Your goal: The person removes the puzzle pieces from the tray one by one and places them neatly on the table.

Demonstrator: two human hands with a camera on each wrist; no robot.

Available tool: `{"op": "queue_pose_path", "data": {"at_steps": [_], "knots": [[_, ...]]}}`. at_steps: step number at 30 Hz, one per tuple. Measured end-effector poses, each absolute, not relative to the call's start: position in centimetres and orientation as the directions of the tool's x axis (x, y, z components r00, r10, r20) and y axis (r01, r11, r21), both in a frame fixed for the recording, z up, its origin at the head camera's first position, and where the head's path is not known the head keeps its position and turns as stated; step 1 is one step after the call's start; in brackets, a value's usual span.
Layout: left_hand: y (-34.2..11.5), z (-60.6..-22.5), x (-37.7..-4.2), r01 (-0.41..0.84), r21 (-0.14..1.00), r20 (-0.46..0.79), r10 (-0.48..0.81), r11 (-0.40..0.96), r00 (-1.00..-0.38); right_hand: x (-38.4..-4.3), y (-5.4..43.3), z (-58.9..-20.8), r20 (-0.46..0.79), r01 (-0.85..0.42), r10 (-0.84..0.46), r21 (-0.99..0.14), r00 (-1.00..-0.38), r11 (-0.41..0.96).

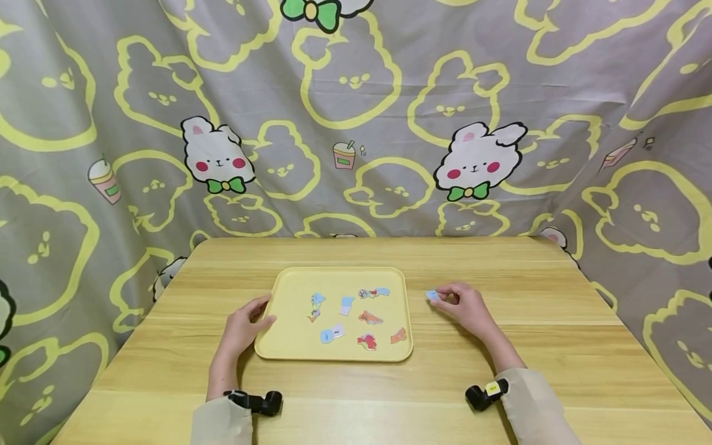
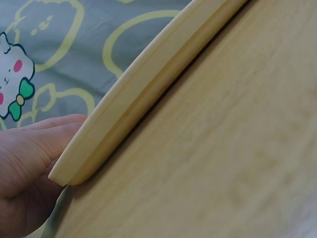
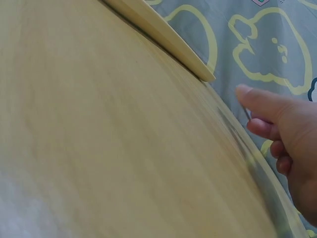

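Observation:
A yellow tray (image 1: 334,351) lies on the table, carrying several small printed picture pieces. My left hand (image 1: 240,327) rests at its left side, with thumb and fingertips touching the rim; the left wrist view shows this hand (image 2: 29,158) partly hidden behind the tray edge (image 2: 124,94). To the right of the tray, my right hand (image 1: 464,307) pinches a small light-blue picture piece (image 1: 431,296) between thumb and finger, just above or on the table. In the right wrist view the right hand (image 3: 292,134) hides most of that piece, leaving a thin edge.
On the tray are a blue-and-yellow piece (image 1: 316,306), blue-and-white pieces (image 1: 346,305) and orange or red ones (image 1: 367,341). The wooden table (image 1: 445,402) reaches back to a patterned grey curtain (image 1: 389,123). Each wrist bears a black camera (image 1: 261,403).

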State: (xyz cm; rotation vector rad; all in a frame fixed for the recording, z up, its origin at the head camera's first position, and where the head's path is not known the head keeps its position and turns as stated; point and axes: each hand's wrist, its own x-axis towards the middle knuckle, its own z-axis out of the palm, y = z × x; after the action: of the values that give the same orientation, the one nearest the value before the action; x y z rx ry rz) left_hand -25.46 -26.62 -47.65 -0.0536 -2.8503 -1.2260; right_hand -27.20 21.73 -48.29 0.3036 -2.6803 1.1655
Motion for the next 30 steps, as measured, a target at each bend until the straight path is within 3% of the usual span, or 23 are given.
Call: {"op": "queue_pose_path", "data": {"at_steps": [30], "knots": [[-26.54, -47.25, -25.32, 0.044, 0.733, 0.047, 0.014, 0.679, -0.999, -27.08, 21.53, -48.60, 0.311, -0.341, -0.187, -0.572, -0.932, 0.746]]}}
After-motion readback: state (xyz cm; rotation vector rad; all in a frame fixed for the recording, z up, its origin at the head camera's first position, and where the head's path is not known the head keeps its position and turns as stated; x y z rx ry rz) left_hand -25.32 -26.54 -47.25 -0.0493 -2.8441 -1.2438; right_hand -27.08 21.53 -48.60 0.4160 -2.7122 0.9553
